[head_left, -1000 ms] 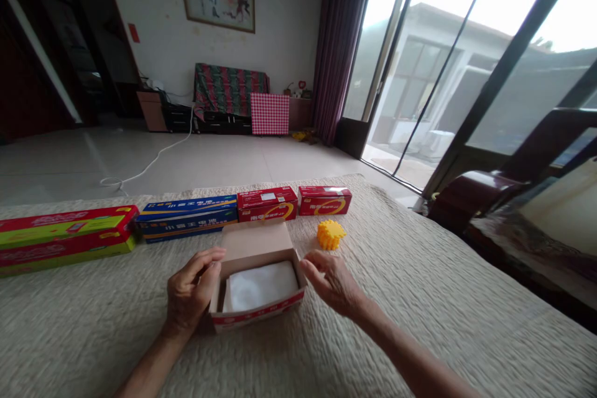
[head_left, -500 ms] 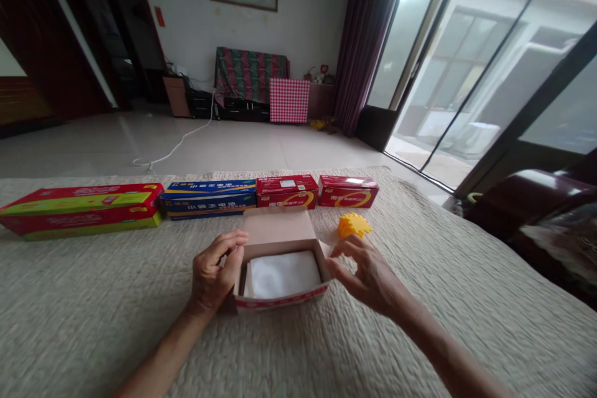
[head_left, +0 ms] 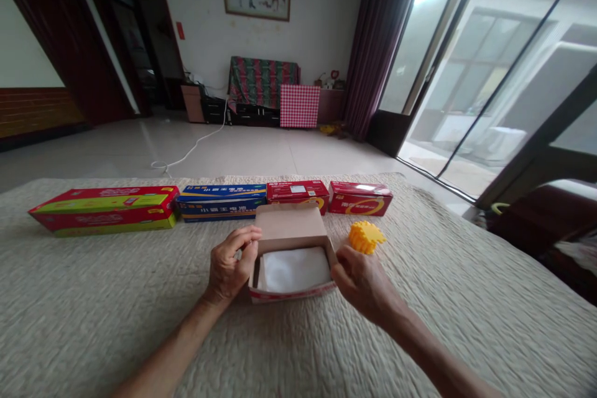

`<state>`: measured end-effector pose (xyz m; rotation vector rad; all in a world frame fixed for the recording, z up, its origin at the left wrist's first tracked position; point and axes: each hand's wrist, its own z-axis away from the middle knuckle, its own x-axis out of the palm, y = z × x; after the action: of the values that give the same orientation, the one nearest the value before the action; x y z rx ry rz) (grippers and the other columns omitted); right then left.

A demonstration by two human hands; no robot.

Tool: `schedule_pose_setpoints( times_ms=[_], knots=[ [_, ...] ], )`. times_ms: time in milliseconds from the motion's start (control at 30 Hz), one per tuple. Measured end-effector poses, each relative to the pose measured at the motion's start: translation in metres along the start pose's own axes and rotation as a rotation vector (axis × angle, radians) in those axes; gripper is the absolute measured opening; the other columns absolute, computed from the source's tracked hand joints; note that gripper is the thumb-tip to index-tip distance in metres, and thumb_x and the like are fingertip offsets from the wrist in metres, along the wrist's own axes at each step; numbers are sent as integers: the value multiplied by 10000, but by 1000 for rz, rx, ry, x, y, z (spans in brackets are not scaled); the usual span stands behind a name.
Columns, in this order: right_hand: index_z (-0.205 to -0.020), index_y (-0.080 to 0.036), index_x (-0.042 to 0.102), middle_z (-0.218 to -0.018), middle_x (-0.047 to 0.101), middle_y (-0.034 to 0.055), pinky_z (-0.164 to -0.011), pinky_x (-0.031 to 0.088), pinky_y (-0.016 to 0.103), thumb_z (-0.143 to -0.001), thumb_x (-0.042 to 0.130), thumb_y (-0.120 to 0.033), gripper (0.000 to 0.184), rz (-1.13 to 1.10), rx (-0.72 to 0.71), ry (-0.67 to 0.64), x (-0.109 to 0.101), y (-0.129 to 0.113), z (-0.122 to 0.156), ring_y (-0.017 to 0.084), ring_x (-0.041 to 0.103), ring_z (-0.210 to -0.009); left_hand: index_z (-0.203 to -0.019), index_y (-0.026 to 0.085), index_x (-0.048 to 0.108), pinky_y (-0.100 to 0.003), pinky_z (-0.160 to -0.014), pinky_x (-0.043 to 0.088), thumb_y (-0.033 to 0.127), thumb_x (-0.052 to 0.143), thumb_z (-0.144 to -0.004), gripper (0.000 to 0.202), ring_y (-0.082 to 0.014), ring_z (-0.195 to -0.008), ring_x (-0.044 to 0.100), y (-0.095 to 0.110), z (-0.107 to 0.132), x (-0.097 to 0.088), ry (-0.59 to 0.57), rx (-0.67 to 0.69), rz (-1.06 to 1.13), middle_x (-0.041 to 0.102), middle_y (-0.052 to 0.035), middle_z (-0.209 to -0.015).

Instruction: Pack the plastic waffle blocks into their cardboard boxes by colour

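Observation:
A small cardboard box (head_left: 293, 295) with a red outer wall and plain inside lies on the quilted cover, its lid (head_left: 290, 222) raised at the back. Inside it rests a flat white wrapped packet (head_left: 296, 268). My left hand (head_left: 233, 264) grips the box's left edge, thumb and fingers bent together near the lid corner. At the opposite edge, my right hand (head_left: 366, 283) has its fingers curled closed against the right wall, hiding the side flap there. Just beyond that hand sits a yellow stack of toothed-edge pieces (head_left: 366, 236).
Behind the open box stand a long red-and-green box (head_left: 105, 211), a blue box (head_left: 221, 202) and two closed red boxes (head_left: 297, 191) (head_left: 359, 199) in a row. They stand near the far edge of the quilted cover (head_left: 116, 298). A white cable (head_left: 196, 143) runs over the floor.
My right fingers have closed in and pressed down at the box's right side, where a flap showed before. My left hand keeps its hold. The whole view has shifted slightly.

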<state>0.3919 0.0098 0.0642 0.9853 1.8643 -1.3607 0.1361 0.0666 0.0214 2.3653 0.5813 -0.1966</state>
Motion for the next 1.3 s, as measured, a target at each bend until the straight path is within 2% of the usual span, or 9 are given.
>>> schedule_pose_setpoints(
  times_ms=[333, 567, 733, 867, 1000, 1067, 1133, 1200, 1300],
  knots=[
    [-682, -208, 563, -517, 536, -13, -497, 269, 248, -862, 458, -375, 267, -76, 87, 77, 19, 16, -13, 119, 451, -469, -860, 193, 697, -299, -855, 545, 192, 528, -847, 170, -190, -955, 688, -15, -16, 0, -3, 57, -112, 741, -52, -982],
    [-491, -213, 383, -452, 452, -10, -483, 207, 273, -844, 465, -340, 384, 44, 70, 69, 12, 13, -16, 103, 385, -436, -905, 198, 694, -337, -865, 528, 131, 541, -814, 190, -203, -915, 694, 29, -20, -26, -88, 327, -201, 749, -49, -942],
    [-477, -215, 336, -443, 396, -20, -490, 202, 279, -830, 462, -336, 394, 49, 81, 49, 12, 11, -17, 99, 354, -440, -1044, 178, 656, -331, -833, 552, 47, 523, -789, 316, -197, -927, 674, 62, 23, -23, -482, 537, -32, 720, -95, -1047],
    [-472, -214, 341, -449, 380, -21, -485, 195, 282, -831, 453, -340, 397, 41, 86, 27, 10, 11, -16, 98, 324, -448, -1009, 148, 669, -318, -822, 570, 52, 460, -835, 289, -208, -950, 664, 57, 53, -3, -776, 541, 60, 707, -120, -1074],
    [-510, -217, 430, -467, 432, -13, -477, 259, 277, -878, 395, -406, 415, -6, 52, 63, -12, 24, -22, 113, 382, -450, -1034, 146, 672, -331, -975, 526, 75, 454, -882, 275, -212, -1124, 620, 46, 54, 14, -904, 474, 114, 668, -131, -1186],
    [-644, -210, 558, -609, 583, 16, -549, 385, 281, -844, 431, -357, 278, -68, -48, 126, -32, 40, -28, 148, 526, -561, -1031, 156, 675, -336, -1009, 509, 81, 456, -891, 270, -204, -1151, 612, 46, 50, 21, -918, 473, 155, 666, -127, -1193],
    [-886, -209, 645, -944, 695, 68, -767, 485, 338, -768, 492, -287, 208, -111, -186, 128, -52, 61, -34, 216, 639, -859, -1018, 159, 680, -344, -1024, 501, 75, 470, -879, 265, -200, -1152, 614, 48, 46, 25, -931, 457, 197, 671, -120, -1185],
    [-1110, -220, 625, -1231, 643, 89, -959, 459, 414, -713, 512, -241, 413, -106, -264, 35, -68, 82, -39, 266, 594, -1125, -1017, 158, 682, -343, -1044, 487, 72, 478, -875, 263, -193, -1153, 615, 51, 43, 27, -955, 424, 221, 672, -112, -1190],
    [-1311, -219, 518, -1390, 552, 96, -1058, 413, 482, -669, 510, -191, 643, -43, -268, -110, -79, 105, -43, 289, 511, -1275, -1044, 163, 677, -345, -1074, 461, 95, 478, -892, 259, -188, -1182, 599, 52, 42, 25, -983, 394, 209, 657, -102, -1231]
  ],
)
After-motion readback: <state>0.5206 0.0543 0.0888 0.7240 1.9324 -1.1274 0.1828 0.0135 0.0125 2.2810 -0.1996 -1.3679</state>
